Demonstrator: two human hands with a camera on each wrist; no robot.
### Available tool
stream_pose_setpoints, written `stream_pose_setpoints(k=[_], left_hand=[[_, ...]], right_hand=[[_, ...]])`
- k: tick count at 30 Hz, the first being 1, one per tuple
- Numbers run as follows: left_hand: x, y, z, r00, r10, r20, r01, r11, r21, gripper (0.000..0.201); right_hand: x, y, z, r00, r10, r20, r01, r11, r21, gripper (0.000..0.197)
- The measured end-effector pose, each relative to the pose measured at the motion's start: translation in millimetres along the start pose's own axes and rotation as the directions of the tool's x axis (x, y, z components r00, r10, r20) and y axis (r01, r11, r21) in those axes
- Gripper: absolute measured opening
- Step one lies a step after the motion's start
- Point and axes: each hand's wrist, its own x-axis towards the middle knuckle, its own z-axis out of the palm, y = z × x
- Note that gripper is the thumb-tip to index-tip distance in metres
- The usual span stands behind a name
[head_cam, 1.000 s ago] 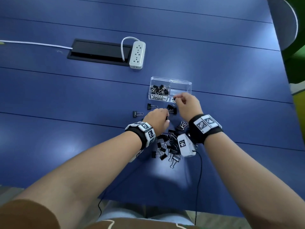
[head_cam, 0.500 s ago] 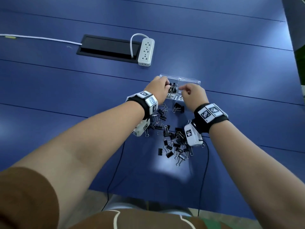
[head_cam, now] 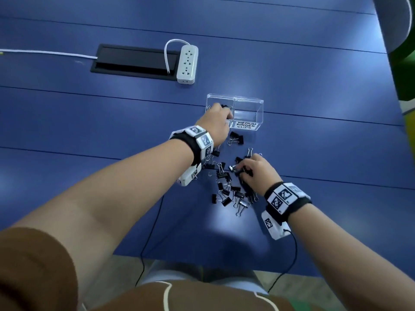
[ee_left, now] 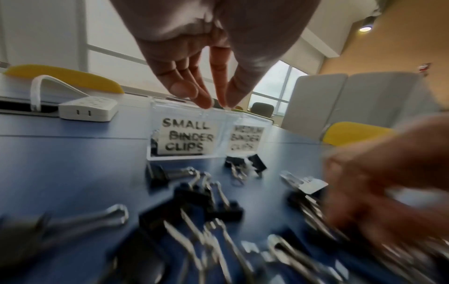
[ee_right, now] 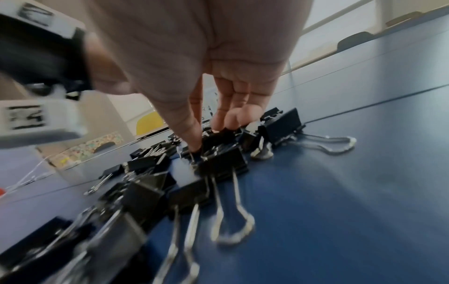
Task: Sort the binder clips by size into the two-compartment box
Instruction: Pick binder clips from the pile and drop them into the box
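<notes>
A clear two-compartment box (head_cam: 247, 100) stands on the blue table, labelled SMALL BINDER CLIPS (ee_left: 187, 134) on the left and MEDIUM on the right. My left hand (head_cam: 225, 113) hovers over the small compartment. Its straight fingertips (ee_left: 218, 104) are close together at the rim, with no clip showing between them. The medium compartment (head_cam: 247, 114) looks empty. Black binder clips lie in a pile (head_cam: 226, 187) in front of the box. My right hand (head_cam: 239, 170) is down in that pile, thumb and fingers pinching a black clip (ee_right: 216, 137).
A white power strip (head_cam: 187, 61) and a black cable hatch (head_cam: 134, 61) lie beyond the box to the left. One larger clip (head_cam: 237, 138) sits alone just in front of the box. Thin black wrist cables (head_cam: 152, 221) run off the near table edge.
My right hand has come back from the box to the pile and closed on a clip. My left hand has stayed over the small compartment.
</notes>
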Motion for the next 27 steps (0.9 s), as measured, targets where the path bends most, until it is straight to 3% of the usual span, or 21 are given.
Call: stream_pose_setpoints(k=[5, 9, 12, 18, 23, 27], left_hand=[[-69, -3, 22, 0.952, 0.132, 0.276, -0.145, 0.989, 0.027, 0.018], [-98, -12, 43, 0.896, 0.136, 0.422, -0.199, 0.974, 0.108, 0.017], [-100, -19, 49, 0.912, 0.085, 0.4, -0.156, 0.976, 0.149, 0.02], [-101, -28, 45, 0.958, 0.031, 0.284, -0.07, 0.989, 0.127, 0.018], [-109, -26, 54, 0.962, 0.032, 0.271, -0.079, 0.983, 0.164, 0.034], [-109, -23, 57, 0.966, 0.031, 0.257, -0.084, 0.977, 0.195, 0.03]], right_hand=[[12, -5, -9, 0.994, -0.001, -0.11, 0.011, 0.996, 0.089, 0.017], [-7, -14, -2, 0.993, -0.09, 0.076, 0.09, 0.996, 0.009, 0.017], [-19, -16, 8, 0.981, -0.084, 0.177, 0.09, 0.996, -0.026, 0.013], [-17, -14, 11, 0.999, -0.034, 0.005, 0.034, 0.999, 0.011, 0.013], [-33, -28, 27, 0.988, -0.073, 0.138, 0.075, 0.997, -0.01, 0.017], [-32, -31, 37, 0.987, -0.061, 0.148, 0.065, 0.998, -0.022, 0.03]])
